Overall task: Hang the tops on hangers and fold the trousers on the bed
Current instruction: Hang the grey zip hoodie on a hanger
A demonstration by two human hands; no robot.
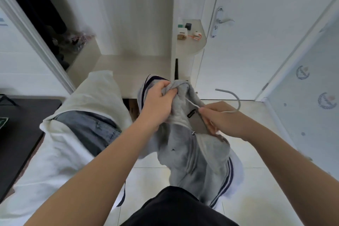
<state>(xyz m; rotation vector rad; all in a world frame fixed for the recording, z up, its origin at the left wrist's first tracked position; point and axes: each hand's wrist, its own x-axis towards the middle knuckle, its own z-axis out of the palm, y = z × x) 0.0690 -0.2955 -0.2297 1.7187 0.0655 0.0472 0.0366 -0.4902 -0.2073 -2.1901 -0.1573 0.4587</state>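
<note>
Garment held clear of the white-sheeted bed, in the air over the pale tiled floor. The left hand grips a bunched fold at the neck of the grey zip-front hooded sweatshirt with navy-striped trim. The right hand is closed on the neck of the grey hooked hanger, whose arms are hidden inside the cloth. The fleece looks soft, limp and moderately light; it should sag wherever unsupported, so the shoulder seams and collar are probably the best holds, while the zip and drawcord may snag. Blue-grey denim trousers lie near the bed's far edge. Open room lies ahead toward the wardrobe recess; the white door bounds the right.
</note>
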